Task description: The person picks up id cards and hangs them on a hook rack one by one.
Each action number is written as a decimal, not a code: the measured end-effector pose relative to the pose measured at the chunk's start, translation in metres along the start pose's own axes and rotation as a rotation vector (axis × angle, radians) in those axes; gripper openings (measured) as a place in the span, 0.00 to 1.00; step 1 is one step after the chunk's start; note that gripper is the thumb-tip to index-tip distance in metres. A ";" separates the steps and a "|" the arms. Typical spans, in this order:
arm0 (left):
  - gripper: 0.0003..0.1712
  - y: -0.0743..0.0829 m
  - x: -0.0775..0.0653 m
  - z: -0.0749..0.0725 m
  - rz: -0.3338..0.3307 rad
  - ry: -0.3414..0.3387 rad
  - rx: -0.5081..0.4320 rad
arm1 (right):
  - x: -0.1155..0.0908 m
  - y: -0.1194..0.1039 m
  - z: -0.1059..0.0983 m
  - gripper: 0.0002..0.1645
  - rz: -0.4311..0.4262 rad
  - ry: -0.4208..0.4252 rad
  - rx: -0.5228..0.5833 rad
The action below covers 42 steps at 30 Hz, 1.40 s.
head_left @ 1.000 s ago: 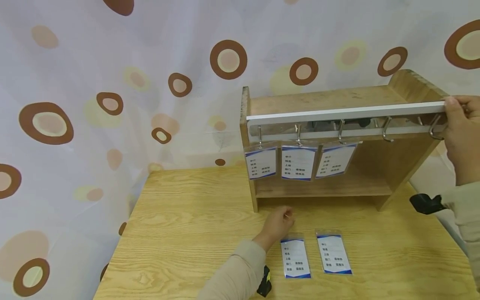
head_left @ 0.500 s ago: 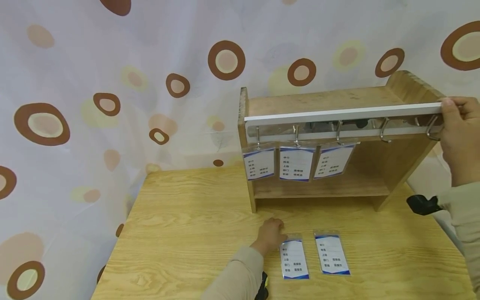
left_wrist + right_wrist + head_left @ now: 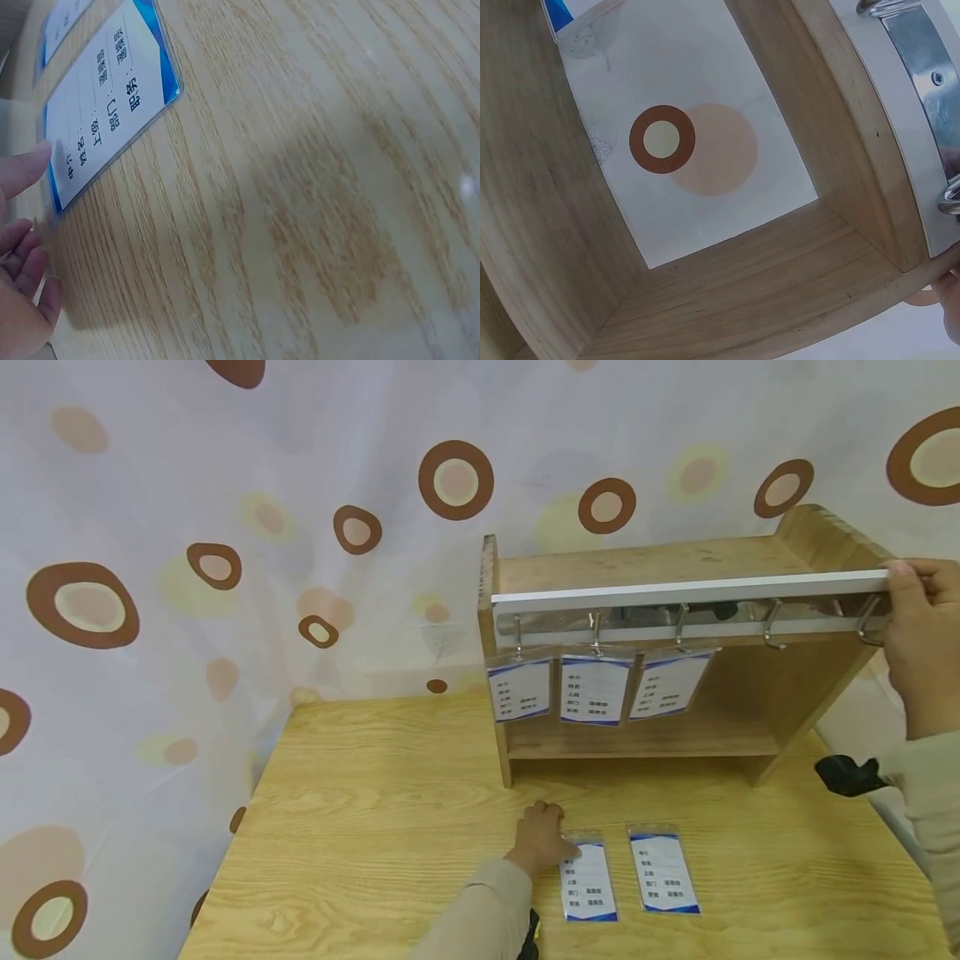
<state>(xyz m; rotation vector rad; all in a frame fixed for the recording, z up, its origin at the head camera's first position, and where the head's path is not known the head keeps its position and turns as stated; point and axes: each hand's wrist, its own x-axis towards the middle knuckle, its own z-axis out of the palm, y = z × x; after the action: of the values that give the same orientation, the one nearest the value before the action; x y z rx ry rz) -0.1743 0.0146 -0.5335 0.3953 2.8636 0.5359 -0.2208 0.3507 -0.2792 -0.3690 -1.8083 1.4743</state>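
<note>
Two ID badges in clear sleeves lie on the table in front of a wooden shelf (image 3: 645,742). My left hand (image 3: 538,842) is at the top left corner of the left badge (image 3: 590,887). In the left wrist view, its thumb (image 3: 28,169) touches that badge's top edge, while the other fingers curl loosely beside it. The right badge (image 3: 666,875) lies apart from the hand. My right hand (image 3: 928,647) grips the shelf's upper right corner, thumb at the end of the white hook rail (image 3: 690,587). Its other fingers are partly hidden.
Three badges hang from the rail's left hooks: a left one (image 3: 519,691), a middle one (image 3: 595,691) and a tilted one (image 3: 670,687). Two more metal hooks stick out at the right. A patterned curtain (image 3: 375,443) hangs behind the wood-grain table (image 3: 360,827).
My left hand has come down and toward me from above the left badge to its top left corner, and its thumb now reaches over the edge. The right hand keeps its hold.
</note>
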 end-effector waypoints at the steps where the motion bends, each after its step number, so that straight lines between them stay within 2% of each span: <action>1: 0.31 0.001 0.001 0.001 -0.007 -0.003 0.022 | 0.000 0.000 0.000 0.07 -0.002 0.000 0.022; 4: 0.35 0.003 0.002 0.003 -0.010 -0.004 0.095 | 0.000 0.000 -0.001 0.06 -0.003 -0.008 0.074; 9: 0.35 0.004 0.001 0.004 0.010 0.005 0.166 | 0.000 0.001 -0.001 0.06 0.001 -0.015 0.058; 16: 0.24 0.002 -0.001 0.007 0.035 0.002 0.153 | -0.001 0.000 -0.001 0.08 -0.017 -0.014 0.012; 23: 0.22 0.004 0.000 0.009 0.047 -0.010 0.119 | -0.001 0.001 -0.002 0.09 -0.004 -0.006 -0.003; 28: 0.24 0.005 0.000 0.008 0.052 0.004 0.160 | 0.001 0.000 -0.001 0.09 -0.012 0.001 0.021; 29: 0.24 0.005 0.000 0.007 0.055 0.008 0.173 | 0.001 0.000 -0.001 0.08 -0.014 0.001 0.029; 34: 0.26 0.005 0.000 0.006 0.060 0.016 0.200 | 0.001 0.001 0.001 0.06 -0.011 -0.025 0.270; 36: 0.25 0.004 -0.001 0.006 0.048 0.009 0.176 | 0.001 0.001 0.002 0.06 -0.012 -0.030 0.260; 40: 0.23 0.003 -0.004 0.005 0.026 -0.002 0.113 | 0.000 0.001 0.000 0.07 -0.014 -0.011 0.033; 41: 0.23 0.002 -0.004 0.005 0.020 -0.005 0.093 | 0.000 0.001 0.000 0.07 -0.010 -0.010 0.031; 42: 0.22 0.002 -0.005 0.004 0.016 -0.007 0.063 | 0.000 0.001 0.000 0.06 -0.006 -0.014 0.080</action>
<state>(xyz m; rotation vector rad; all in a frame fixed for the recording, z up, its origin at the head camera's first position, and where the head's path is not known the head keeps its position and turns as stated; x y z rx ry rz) -0.1680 0.0161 -0.5360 0.4302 2.8787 0.4467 -0.2209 0.3509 -0.2800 -0.3133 -1.7538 1.5440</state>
